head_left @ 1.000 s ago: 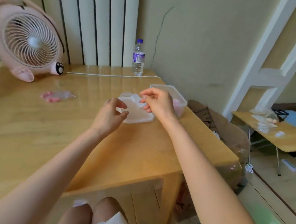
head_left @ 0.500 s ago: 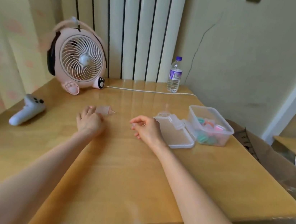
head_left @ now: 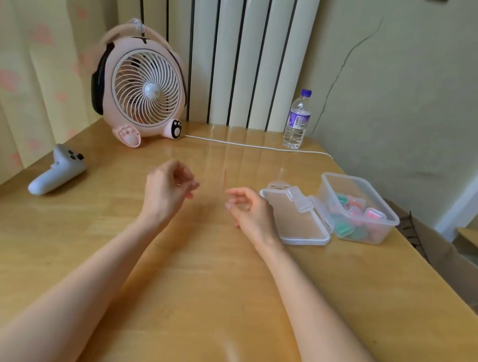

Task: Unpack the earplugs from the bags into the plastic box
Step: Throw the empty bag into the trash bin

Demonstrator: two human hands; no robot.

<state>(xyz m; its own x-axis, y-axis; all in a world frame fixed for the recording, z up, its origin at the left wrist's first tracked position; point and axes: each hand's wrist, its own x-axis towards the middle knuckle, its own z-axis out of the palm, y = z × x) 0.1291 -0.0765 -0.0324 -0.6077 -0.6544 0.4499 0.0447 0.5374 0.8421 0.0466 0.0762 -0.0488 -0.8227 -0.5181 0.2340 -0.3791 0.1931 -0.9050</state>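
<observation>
A clear plastic box [head_left: 326,189] stands on the right of the wooden table [head_left: 188,280] and holds several green, pink and orange earplug cases [head_left: 347,225]. Its clear lid [head_left: 296,221] lies flat just left of it. My left hand [head_left: 163,192] and my right hand [head_left: 249,209] hover over the middle of the table, fingers curled, fingertips facing each other. Between them hangs a nearly invisible clear bag with a thin pink strip [head_left: 225,179]. Each hand seems to pinch one side of it. What the bag contains is hidden.
A pink desk fan [head_left: 143,92] stands at the back left, with a white cable [head_left: 254,146] running right past a water bottle [head_left: 297,121]. A white controller [head_left: 56,170] lies near the left edge. A cardboard box [head_left: 448,269] sits beside the table's right edge.
The view swung left and up. My left hand went from the lid to the bag lying on the table and has lifted it; my right hand left the lid and met it mid-table.
</observation>
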